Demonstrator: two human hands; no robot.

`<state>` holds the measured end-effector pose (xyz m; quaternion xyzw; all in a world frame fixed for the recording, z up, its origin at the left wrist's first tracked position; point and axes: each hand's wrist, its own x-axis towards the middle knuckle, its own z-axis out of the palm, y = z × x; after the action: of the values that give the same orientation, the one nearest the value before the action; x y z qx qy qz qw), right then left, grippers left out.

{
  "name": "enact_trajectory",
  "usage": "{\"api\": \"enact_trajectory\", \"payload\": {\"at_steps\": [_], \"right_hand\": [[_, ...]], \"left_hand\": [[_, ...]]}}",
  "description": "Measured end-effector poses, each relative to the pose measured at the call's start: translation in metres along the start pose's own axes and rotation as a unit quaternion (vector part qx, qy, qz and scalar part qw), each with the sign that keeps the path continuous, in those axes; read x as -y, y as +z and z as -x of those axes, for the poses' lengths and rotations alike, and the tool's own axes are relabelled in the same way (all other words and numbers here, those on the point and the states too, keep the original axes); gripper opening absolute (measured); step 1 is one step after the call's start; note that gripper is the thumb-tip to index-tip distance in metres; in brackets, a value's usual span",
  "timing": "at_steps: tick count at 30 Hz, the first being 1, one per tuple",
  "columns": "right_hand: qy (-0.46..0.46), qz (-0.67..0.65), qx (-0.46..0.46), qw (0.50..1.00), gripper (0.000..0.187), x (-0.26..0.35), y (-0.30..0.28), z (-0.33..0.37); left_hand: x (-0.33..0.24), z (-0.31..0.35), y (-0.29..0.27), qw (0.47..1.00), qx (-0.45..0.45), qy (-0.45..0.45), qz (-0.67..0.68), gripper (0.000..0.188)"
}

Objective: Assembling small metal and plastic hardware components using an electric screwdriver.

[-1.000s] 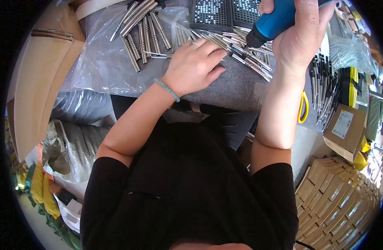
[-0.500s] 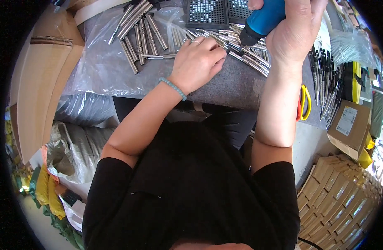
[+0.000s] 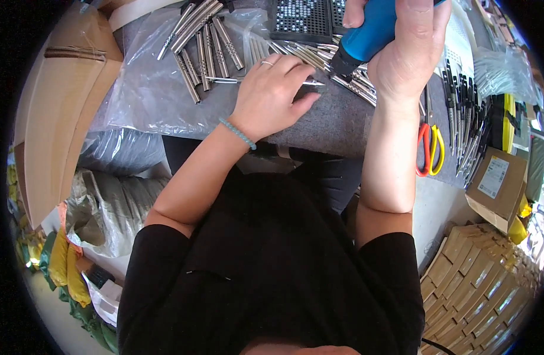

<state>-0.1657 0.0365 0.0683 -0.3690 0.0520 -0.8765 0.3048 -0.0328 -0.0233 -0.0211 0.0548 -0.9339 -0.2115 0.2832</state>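
Observation:
My left hand (image 3: 273, 92) rests palm down near the table's front edge, its fingers curled over a slim metal rod (image 3: 314, 83). One end of the rod sticks out left of the hand and its pointed end shows on the right. The thumb stands away from the fingers. Closed around a blue power screwdriver (image 3: 369, 34) is my right hand (image 3: 409, 65). The screwdriver's black nose points down and left, above a pile of metal rods (image 3: 356, 89) and apart from the rod under my left hand. Part of the right hand is cut off by the upper edge.
Metal tubes (image 3: 210, 56) lie on a clear plastic bag (image 3: 148, 89) at the left. Black perforated trays (image 3: 300, 21) stand at the back. Red and yellow-handled scissors (image 3: 430, 151) and black-ended rods (image 3: 461, 118) lie right. Cardboard boxes (image 3: 68, 106) flank the table (image 3: 334, 121).
The power screwdriver and my right hand have shifted left and slightly down. My left thumb has moved out from the fingers, and the rod's pointed end now shows. More of the scissors is visible.

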Motion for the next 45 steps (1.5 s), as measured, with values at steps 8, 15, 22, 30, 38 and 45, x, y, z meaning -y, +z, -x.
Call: {"api": "enact_trajectory", "payload": {"at_steps": [8,15,22,30,38,45], "right_hand": [[0.038,0.408,-0.099,0.907,0.061,0.002,0.02,0.01],[-0.057,-0.076,0.054,0.994,0.062,-0.035,-0.029,0.011],[0.021,0.421,-0.103,0.901,0.078,-0.012,0.006,0.024],[0.017,0.465,-0.1,0.879,0.08,-0.01,0.007,0.021],[0.024,0.46,-0.113,0.881,0.08,-0.01,0.008,0.024],[0.032,0.443,-0.119,0.888,0.078,-0.011,0.005,0.025]], "left_hand": [[0.007,0.006,0.001,1.0,-0.013,0.0,0.025,0.023],[0.009,0.009,0.005,1.0,0.002,-0.007,0.019,0.02],[0.006,0.008,0.002,1.0,-0.016,-0.011,0.017,0.021],[0.008,0.008,0.004,1.0,-0.008,-0.003,0.012,0.021],[0.008,0.008,0.003,1.0,-0.003,-0.005,0.009,0.021],[0.008,0.008,0.004,1.0,-0.007,-0.003,0.011,0.021]]}}
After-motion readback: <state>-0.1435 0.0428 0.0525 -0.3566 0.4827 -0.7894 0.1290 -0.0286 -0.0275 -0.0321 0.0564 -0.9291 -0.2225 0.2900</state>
